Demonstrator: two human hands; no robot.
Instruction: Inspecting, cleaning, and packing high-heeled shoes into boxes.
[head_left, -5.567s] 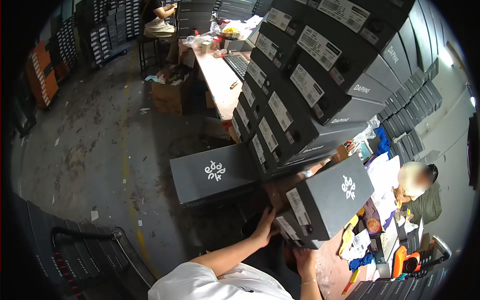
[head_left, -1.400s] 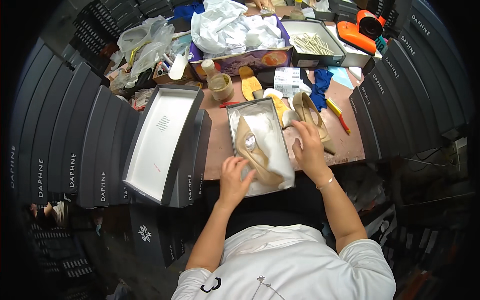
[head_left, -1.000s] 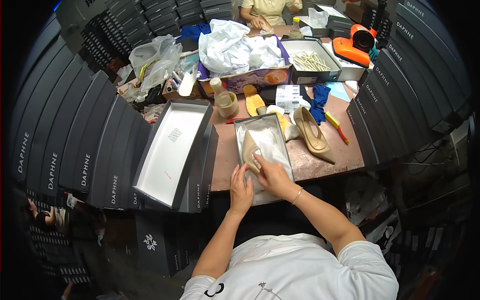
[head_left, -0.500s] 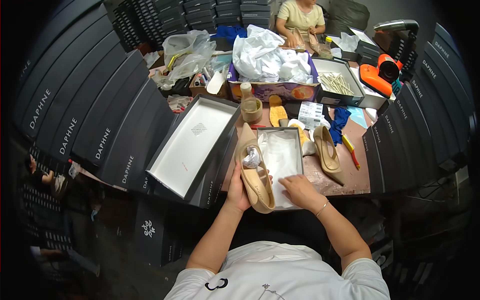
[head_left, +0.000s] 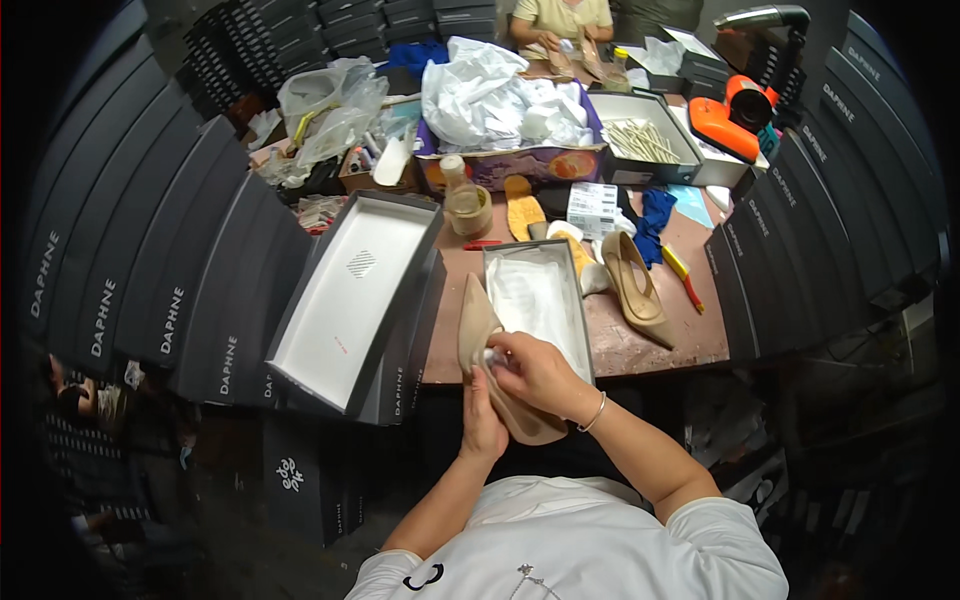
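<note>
My left hand [head_left: 484, 422] grips a beige pointed pump [head_left: 476, 315] by its side, toe pointing away from me. A bit of crumpled white paper [head_left: 491, 356] shows in the shoe's opening. Bent over that opening, my right hand [head_left: 545, 378] pinches the paper with its fingertips. Just beyond the shoe lies an open shoe box [head_left: 587, 330], lined with white tissue paper [head_left: 540, 300]. The matching pump [head_left: 638, 292] rests on the table to the right of the box.
At left, a box lid [head_left: 330, 310] leans on dark boxes. A glass bottle [head_left: 457, 180], a yellow-and-red brush [head_left: 684, 278] and a blue cloth [head_left: 652, 225] lie around. Behind are a purple carton [head_left: 500, 172] of paper and an orange heat gun [head_left: 728, 130]. Opposite, a person [head_left: 560, 15] handles shoes.
My right hand has moved left from over the box to the pump's opening and closed on the paper. The held pump has tilted and come slightly nearer. The whole view has shifted.
</note>
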